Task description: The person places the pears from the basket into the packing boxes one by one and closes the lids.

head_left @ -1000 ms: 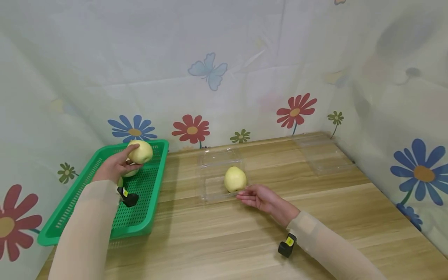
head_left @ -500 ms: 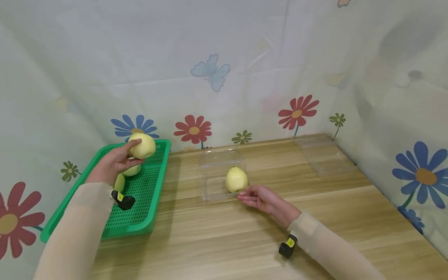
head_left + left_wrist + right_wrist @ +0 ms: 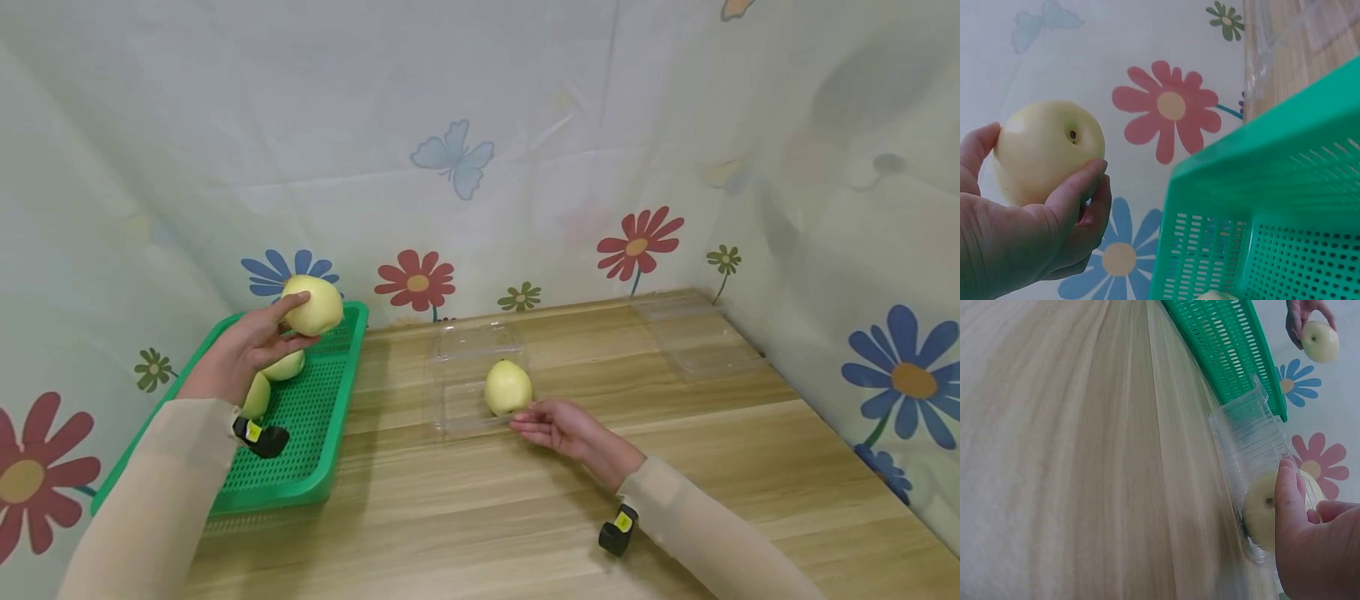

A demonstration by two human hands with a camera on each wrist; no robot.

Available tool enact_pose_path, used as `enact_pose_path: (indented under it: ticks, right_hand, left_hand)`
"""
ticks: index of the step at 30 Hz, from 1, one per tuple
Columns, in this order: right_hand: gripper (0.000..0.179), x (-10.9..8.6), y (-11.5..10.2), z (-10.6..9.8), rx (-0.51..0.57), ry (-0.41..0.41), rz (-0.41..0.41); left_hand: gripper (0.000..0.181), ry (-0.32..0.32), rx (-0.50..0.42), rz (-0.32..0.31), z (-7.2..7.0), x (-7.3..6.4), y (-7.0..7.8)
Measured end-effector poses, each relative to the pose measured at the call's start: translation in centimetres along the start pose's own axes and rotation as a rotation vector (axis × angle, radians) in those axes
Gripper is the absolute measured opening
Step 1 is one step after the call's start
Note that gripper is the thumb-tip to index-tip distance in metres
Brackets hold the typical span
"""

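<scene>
My left hand [image 3: 243, 350] grips a pale yellow pear [image 3: 313, 305] above the far end of the green basket [image 3: 339, 417]. In the left wrist view the thumb and fingers lie round the pear's sides, with its dark end pit [image 3: 1073, 135] showing. Two more pears are partly visible in the basket, one [image 3: 287, 367] behind the other [image 3: 257, 396]. A clear plastic box [image 3: 459, 421] with its lid raised stands mid-table, holding one pear [image 3: 507, 387]. At the box's near right corner, my right hand [image 3: 566, 429] pinches the rim between thumb and fingers.
Another clear plastic container [image 3: 693, 346] lies at the back right of the wooden table [image 3: 450, 517]. A flower-print sheet [image 3: 480, 225] rises along the table's back and sides. The basket fills the left end.
My left hand has lifted the pear a little, up and to the right, uncovering more of the pears in the basket. The right hand stays at the box's rim.
</scene>
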State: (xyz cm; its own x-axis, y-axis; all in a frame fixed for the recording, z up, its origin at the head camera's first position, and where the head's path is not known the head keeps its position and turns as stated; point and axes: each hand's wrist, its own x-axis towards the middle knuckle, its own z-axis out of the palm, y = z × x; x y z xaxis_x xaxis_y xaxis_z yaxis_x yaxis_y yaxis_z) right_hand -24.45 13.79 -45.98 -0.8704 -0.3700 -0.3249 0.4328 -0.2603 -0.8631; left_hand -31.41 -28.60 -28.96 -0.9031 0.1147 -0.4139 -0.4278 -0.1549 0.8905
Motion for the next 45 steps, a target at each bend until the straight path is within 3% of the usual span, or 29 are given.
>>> enact_pose_path:
  ticks: [5, 14, 26, 45]
  right_hand:
    - [0.023, 0.0, 0.0, 0.0, -0.003, 0.001, 0.002]
    - [0.027, 0.0, -0.1, 0.0, -0.005, 0.006, 0.009]
    - [0.030, -0.2, -0.2, 0.2, -0.009, 0.011, 0.009]
    - [0.028, -0.3, -0.2, 0.2, -0.013, 0.013, 0.004]
  left_hand:
    - [0.091, -0.028, 0.018, 0.026, 1.2, -0.9, -0.1]
    - [0.085, -0.049, 0.133, 0.078, 3.3, -1.6, -0.8]
    - [0.087, -0.086, 0.178, 0.105, 5.9, -2.5, -1.6]
    - [0.074, -0.148, 0.216, 0.109, 10.8, -1.1, -3.7]
